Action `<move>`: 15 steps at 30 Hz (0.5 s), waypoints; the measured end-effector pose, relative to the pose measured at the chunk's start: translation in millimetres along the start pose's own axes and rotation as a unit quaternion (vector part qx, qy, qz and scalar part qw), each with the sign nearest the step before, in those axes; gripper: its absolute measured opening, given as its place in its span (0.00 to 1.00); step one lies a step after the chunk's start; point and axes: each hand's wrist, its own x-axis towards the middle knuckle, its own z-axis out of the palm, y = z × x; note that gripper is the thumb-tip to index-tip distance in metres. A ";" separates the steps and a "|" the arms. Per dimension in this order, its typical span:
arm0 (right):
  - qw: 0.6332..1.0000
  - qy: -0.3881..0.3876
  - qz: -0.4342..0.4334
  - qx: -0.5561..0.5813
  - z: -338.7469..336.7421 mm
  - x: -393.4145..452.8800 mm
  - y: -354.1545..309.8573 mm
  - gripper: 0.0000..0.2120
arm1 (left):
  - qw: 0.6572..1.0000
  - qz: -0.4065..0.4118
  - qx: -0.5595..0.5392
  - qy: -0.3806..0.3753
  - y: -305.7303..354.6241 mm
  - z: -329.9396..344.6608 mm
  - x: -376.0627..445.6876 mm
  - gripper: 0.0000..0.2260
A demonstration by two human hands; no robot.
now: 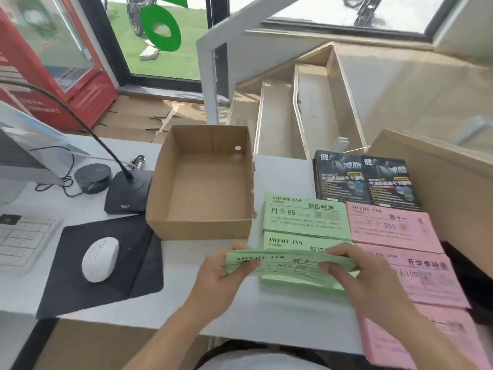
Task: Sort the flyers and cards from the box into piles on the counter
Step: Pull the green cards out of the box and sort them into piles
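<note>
Right now both hands grip one stack of green flyers (289,264) just above the surface (186,311): left hand (226,273) curled round its left end, right hand (354,273) pinching its right end. Below lie green piles (304,217), pink piles (392,227) beside them, black flyers (365,180) behind. The cardboard box (202,182) sits open to the left.

white mouse (100,259) on black pad (80,265), desk microphone (125,193) behind
</note>
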 end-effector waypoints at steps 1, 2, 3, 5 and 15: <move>1.000 -0.006 0.018 0.001 -1.7 -13.0 10.0 0.16 | 1.000 -0.017 0.006 -0.006 -4.1 7.4 -7.4 0.07; 0.999 -0.010 0.034 0.002 -2.8 -23.8 20.9 0.16 | 0.999 -0.032 0.014 -0.012 -10.0 14.7 -14.1 0.05; 0.999 -0.009 0.050 -0.004 -3.8 -33.6 31.8 0.15 | 0.998 -0.050 0.020 -0.019 -14.4 21.0 -20.3 0.02; 0.997 -0.010 0.070 -0.023 -4.1 -47.0 53.2 0.13 | 0.996 -0.078 0.040 -0.035 -24.3 29.2 -29.2 0.07; 0.994 -0.007 0.101 -0.039 6.5 -63.8 89.5 0.16 | 0.993 -0.104 0.064 0.004 -40.3 51.0 -45.6 0.06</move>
